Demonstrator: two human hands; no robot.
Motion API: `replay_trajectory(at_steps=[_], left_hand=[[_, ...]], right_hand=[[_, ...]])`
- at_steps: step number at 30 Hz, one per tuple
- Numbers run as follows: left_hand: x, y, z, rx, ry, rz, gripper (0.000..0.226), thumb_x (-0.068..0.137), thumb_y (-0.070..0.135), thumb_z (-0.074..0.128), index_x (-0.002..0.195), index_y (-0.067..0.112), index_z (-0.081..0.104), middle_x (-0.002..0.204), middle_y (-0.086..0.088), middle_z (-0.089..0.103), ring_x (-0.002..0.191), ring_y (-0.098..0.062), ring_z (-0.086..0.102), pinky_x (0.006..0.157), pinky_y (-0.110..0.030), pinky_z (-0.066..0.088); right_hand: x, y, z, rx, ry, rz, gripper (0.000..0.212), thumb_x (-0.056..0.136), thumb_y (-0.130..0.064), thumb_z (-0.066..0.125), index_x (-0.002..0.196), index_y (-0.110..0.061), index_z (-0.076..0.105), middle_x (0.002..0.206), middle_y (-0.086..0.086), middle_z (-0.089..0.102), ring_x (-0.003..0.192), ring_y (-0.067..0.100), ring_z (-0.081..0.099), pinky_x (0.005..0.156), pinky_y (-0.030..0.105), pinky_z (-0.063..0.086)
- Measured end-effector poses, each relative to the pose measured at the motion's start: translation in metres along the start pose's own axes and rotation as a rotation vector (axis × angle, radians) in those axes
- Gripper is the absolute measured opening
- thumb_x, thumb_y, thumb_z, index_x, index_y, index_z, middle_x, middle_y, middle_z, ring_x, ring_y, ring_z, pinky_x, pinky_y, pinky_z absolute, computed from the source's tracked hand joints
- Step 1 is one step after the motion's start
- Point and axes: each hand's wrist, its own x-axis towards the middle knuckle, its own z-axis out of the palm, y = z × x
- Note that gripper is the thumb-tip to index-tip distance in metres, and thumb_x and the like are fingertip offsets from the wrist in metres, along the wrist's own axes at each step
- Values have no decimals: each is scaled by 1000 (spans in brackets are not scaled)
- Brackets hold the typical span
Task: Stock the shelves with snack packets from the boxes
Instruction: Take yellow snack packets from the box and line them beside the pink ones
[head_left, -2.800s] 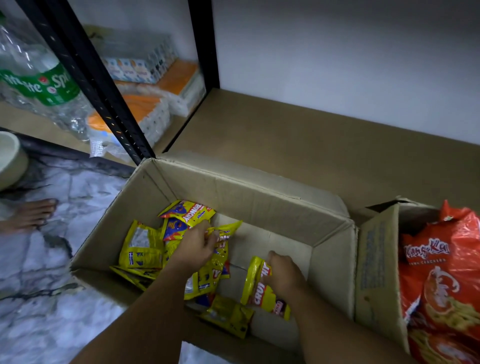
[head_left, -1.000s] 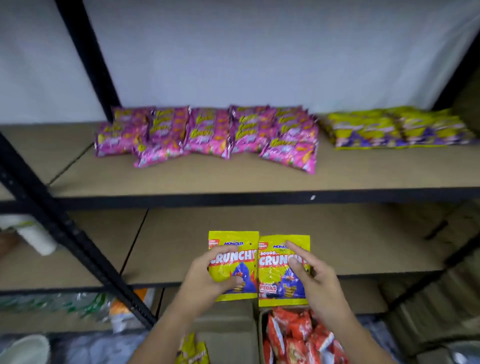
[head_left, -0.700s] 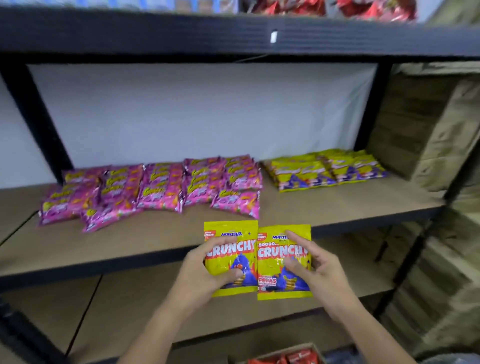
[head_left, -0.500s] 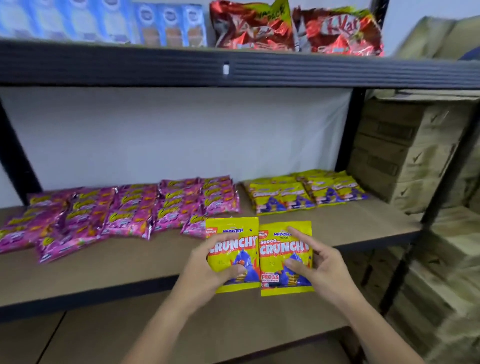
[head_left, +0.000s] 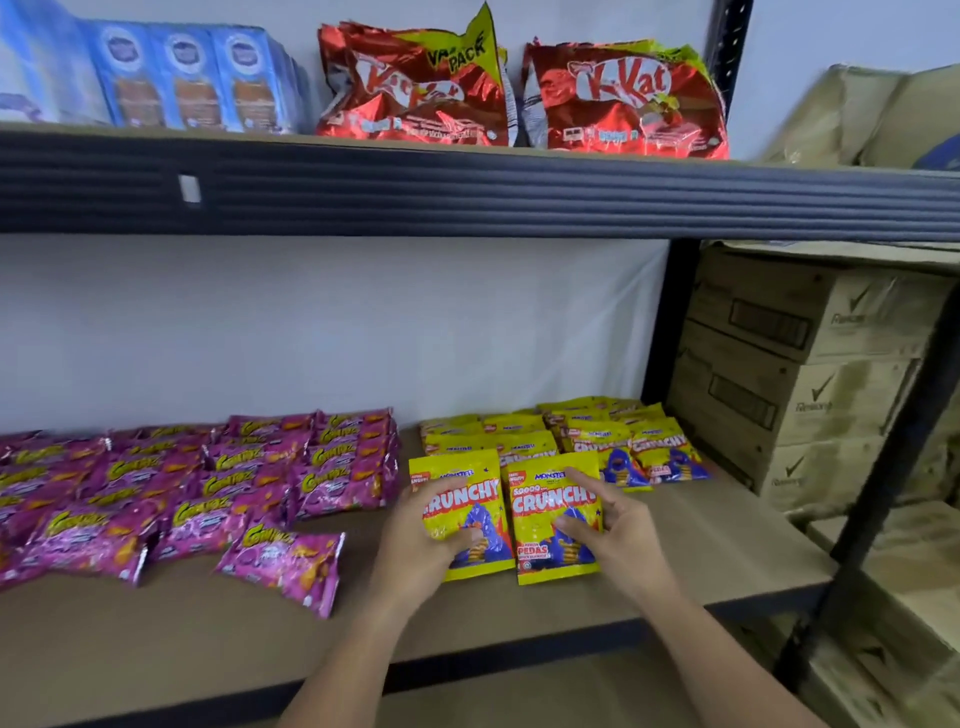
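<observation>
My left hand (head_left: 415, 545) grips a yellow Crunchy snack packet (head_left: 460, 512) with its thumb across the front. My right hand (head_left: 618, 530) pinches a second yellow Crunchy packet (head_left: 553, 519) beside it. Both packets are upright, side by side, over the brown middle shelf (head_left: 691, 551), just in front of the rows of matching yellow packets (head_left: 608, 441) lying at the shelf's right end. Whether the held packets touch the shelf I cannot tell.
Several pink snack packets (head_left: 197, 483) cover the shelf's left part. The shelf above (head_left: 467, 187) carries red KitKat bags (head_left: 618, 93) and blue packs (head_left: 192, 78). Stacked cardboard boxes (head_left: 810, 374) stand at the right behind a black upright post (head_left: 883, 493).
Both hands took yellow packets out of the floor box and raised them. My view rose from the low shelves to the middle shelf, and the packets moved forward toward the yellow rows.
</observation>
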Motion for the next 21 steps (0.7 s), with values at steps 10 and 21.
replay_trajectory(at_steps=[10, 21], left_hand=[[49, -35, 18, 177, -102, -17, 57, 75, 19, 87, 119, 48, 64, 130, 14, 48, 126, -1, 46, 109, -22, 35], [47, -43, 26, 396, 48, -39, 48, 73, 43, 85, 118, 31, 72, 135, 5, 39, 130, -15, 30, 114, -35, 31]], right_hand=[[61, 50, -4, -247, -57, 9, 60, 89, -18, 73, 140, -39, 50, 151, 3, 43, 148, 21, 24, 118, 41, 27], [73, 72, 7, -779, -16, -117, 41, 98, -33, 58, 140, -28, 55, 162, 12, 18, 134, 36, 27, 110, 45, 31]])
